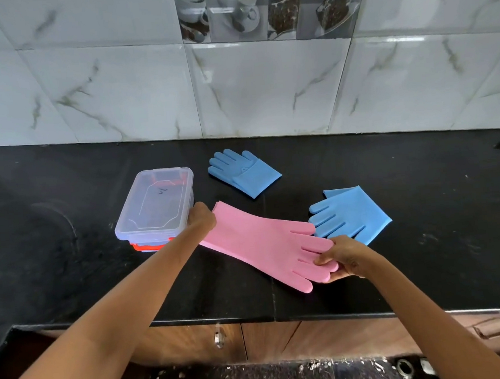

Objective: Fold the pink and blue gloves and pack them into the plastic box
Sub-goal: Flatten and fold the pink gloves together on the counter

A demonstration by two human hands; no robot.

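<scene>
The pink gloves [259, 242] lie flat and stretched out on the black counter [70, 278]. They look soft, bendy and light (maybe a bit slippery), so holding both ends is best. The left hand [201, 217] grips the cuff end. The right hand [345, 258] pinches the fingertips. At ten o'clock sits the lidded plastic box [154, 203]; folded blue gloves [242, 170] lie at twelve and two.

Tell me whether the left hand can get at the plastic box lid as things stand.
Probably yes: the left hand sits right beside the plastic box, nothing between, though it grips the pink glove cuff.
</scene>
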